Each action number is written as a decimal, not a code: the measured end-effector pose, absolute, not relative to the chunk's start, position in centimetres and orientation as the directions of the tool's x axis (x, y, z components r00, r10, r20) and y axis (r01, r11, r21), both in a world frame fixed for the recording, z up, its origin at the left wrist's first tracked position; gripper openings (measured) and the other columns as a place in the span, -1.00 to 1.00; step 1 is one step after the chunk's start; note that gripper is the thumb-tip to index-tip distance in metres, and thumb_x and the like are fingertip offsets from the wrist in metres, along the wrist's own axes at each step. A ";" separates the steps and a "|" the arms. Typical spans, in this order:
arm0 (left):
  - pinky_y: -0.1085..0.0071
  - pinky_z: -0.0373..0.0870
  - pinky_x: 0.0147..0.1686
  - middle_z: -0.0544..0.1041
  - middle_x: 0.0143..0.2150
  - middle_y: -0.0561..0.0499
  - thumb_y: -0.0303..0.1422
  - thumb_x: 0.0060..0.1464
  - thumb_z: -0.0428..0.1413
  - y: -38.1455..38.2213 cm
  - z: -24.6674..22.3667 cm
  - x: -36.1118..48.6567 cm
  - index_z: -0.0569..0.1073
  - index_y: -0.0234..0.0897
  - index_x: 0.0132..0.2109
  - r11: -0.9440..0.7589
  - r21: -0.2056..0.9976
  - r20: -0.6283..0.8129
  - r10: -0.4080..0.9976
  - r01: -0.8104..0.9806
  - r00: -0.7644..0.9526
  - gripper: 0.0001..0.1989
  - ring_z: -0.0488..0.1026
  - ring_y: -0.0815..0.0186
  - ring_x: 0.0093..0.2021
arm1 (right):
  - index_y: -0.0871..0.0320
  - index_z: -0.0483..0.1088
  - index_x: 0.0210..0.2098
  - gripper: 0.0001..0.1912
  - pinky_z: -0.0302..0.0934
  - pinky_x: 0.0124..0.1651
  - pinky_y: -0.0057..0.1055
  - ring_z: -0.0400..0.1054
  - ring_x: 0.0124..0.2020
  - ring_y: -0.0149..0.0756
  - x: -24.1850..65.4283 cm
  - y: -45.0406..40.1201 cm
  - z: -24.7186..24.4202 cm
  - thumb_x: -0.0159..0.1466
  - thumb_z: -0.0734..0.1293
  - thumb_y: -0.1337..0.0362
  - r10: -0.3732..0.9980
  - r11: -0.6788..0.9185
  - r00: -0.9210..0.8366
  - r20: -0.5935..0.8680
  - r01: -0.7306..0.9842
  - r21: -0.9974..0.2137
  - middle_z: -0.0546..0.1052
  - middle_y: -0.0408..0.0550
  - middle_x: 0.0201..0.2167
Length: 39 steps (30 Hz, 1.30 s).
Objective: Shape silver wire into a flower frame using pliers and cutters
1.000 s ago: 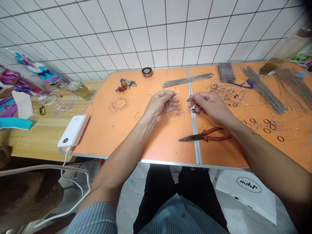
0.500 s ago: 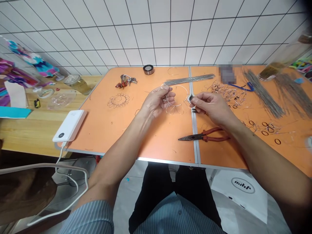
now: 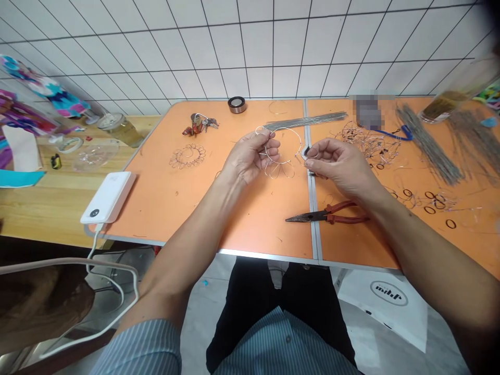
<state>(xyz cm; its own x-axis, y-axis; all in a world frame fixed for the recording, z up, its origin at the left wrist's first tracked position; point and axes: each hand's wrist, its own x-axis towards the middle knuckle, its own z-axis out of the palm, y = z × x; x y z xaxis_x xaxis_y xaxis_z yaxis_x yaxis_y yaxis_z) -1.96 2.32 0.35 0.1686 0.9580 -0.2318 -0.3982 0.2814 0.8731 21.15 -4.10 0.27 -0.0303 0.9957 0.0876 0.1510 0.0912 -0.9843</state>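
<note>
Hands apart over orange table (image 3: 258, 229). Left hand (image 3: 252, 156) pinches wire ring (image 3: 300, 141), which sits between hands; right hand (image 3: 338, 162) at its far side, grip unclear. Pliers (image 3: 328, 214) nearer than right hand. Tiled wall (image 3: 258, 49) beyond both, wooden table (image 3: 50, 208) out past left.

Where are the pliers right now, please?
In the head view, the red-handled pliers lie right of centre, across the metal seam in the orange table, below the right hand.
</note>
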 end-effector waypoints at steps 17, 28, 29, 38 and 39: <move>0.49 0.65 -0.27 0.69 -0.37 0.05 -0.21 0.35 0.43 1.9 0.9 -1.7 0.61 -0.21 -0.10 0.293 0.869 -0.239 0.954 -0.399 0.179 -0.78 0.65 0.37 -0.38 | 0.01 0.75 -0.15 -0.63 0.34 -0.26 -0.28 0.38 -0.34 -0.30 21.4 -3.9 -0.6 0.23 0.72 -0.07 0.988 0.031 -0.154 -0.001 0.208 -0.978 0.62 -0.10 -0.29; 0.44 0.66 -0.21 0.68 -0.34 0.06 -0.08 0.32 0.46 1.6 0.4 -1.1 0.63 -0.21 0.02 0.279 0.867 -0.213 0.957 -0.413 0.198 -0.65 0.68 0.35 -0.33 | 0.01 0.68 -0.28 -0.77 0.30 -0.25 -0.26 0.42 -0.27 -0.23 20.0 -4.5 0.0 0.20 0.69 0.07 0.986 0.044 -0.169 0.002 0.246 -0.968 0.65 -0.09 -0.27; 0.44 0.66 -0.20 0.68 -0.33 0.06 -0.07 0.33 0.45 1.6 0.3 -1.1 0.63 -0.22 0.02 0.275 0.868 -0.209 0.958 -0.414 0.198 -0.65 0.68 0.35 -0.33 | 0.01 0.68 -0.28 -0.80 0.28 -0.26 -0.26 0.41 -0.29 -0.25 19.9 -4.6 0.1 0.22 0.67 0.10 0.986 0.042 -0.166 0.000 0.254 -0.966 0.63 -0.10 -0.28; 0.47 0.60 -0.21 0.67 -0.34 0.05 -0.18 0.38 0.42 1.2 0.6 -0.6 0.58 -0.26 -0.13 0.261 0.876 -0.206 0.963 -0.406 0.173 -0.73 0.63 0.41 -0.37 | 0.02 0.70 -0.13 -0.79 0.24 -0.31 -0.29 0.37 -0.30 -0.28 19.4 -4.8 -0.7 0.25 0.66 0.19 0.987 0.007 -0.156 -0.024 0.197 -0.980 0.61 -0.10 -0.25; 0.46 0.61 -0.19 0.67 -0.34 0.05 -0.19 0.39 0.42 1.1 0.6 -0.5 0.58 -0.26 -0.14 0.259 0.876 -0.205 0.964 -0.406 0.171 -0.73 0.63 0.40 -0.36 | 0.01 0.72 -0.11 -0.78 0.23 -0.31 -0.30 0.38 -0.29 -0.28 19.4 -4.8 -0.9 0.26 0.66 0.18 0.986 0.001 -0.164 -0.029 0.184 -0.983 0.62 -0.10 -0.23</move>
<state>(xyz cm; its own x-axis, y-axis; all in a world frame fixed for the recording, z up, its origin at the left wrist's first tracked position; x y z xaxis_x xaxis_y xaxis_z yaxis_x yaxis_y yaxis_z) -0.49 1.14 0.59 0.1708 0.9637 -0.2054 -0.4063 0.2588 0.8763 19.40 -4.75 -0.94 -0.1637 0.9861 -0.0292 0.1837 0.0014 -0.9830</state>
